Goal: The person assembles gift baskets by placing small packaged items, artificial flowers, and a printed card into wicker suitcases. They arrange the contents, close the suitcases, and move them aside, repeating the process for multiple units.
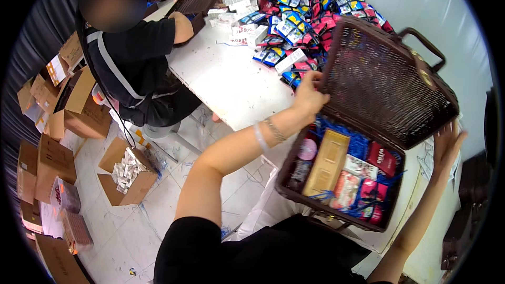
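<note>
And the left hand (311, 96) pinches the left edge of the brown wicker lid (379, 81), right hand (447, 144) spread by the opposite edge, the packed wicker suitcase (286, 186) open at the white table (226, 81); level support should prevent twisting.

Dark brown lattice-patterned case (381, 81), blue filler (357, 146), gold box (327, 163)

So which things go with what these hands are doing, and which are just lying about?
In use:
dark brown woven case, open
gold rectangular box inside it
blue shredded filling inside

Probably just lying about:
brown cardboard boxes, left
blue stringy scraps underfoot
</note>
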`<state>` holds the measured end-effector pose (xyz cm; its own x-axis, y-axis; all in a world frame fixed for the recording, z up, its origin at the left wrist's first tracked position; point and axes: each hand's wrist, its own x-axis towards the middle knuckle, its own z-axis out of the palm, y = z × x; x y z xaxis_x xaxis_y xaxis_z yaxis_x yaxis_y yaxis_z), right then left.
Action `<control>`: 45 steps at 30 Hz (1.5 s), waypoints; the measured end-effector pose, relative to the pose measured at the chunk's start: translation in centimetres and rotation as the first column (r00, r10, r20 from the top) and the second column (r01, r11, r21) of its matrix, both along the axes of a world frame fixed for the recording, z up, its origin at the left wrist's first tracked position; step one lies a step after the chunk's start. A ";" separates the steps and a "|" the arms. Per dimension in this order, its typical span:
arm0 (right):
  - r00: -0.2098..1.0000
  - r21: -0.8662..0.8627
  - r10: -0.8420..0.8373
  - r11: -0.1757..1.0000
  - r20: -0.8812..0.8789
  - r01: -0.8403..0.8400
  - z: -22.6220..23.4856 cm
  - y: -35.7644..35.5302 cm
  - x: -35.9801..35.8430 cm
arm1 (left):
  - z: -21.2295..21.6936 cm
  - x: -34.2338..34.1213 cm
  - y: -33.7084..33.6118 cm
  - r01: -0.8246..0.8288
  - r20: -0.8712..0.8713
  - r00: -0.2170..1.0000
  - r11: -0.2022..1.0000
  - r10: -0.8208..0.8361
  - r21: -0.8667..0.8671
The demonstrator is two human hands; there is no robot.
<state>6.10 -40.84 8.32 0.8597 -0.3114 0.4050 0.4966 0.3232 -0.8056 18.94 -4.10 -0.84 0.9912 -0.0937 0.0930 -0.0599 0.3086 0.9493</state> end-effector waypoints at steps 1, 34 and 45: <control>0.985 -0.059 -0.142 0.989 -0.094 0.136 -1.7 -1.2 -1.9 | 0.1 -0.7 -2.0 -0.014 0.046 0.999 0.999 0.012 0.044; 0.415 -0.280 -0.878 0.471 -0.239 0.836 -7.3 -15.7 -13.4 | -3.9 14.2 -7.4 -0.626 0.608 0.031 0.459 -0.793 0.630; 0.499 -0.403 -0.859 0.498 -0.112 0.768 -8.3 -16.6 -12.2 | -4.1 12.8 -7.6 -0.688 0.577 0.183 0.315 -0.796 0.654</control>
<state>-6.10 -57.43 -0.01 0.3531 -0.8470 0.3974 0.1723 -0.3586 -0.9174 31.75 -11.66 -4.97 0.1802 -0.8670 0.4646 -0.8900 -0.3449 -0.2982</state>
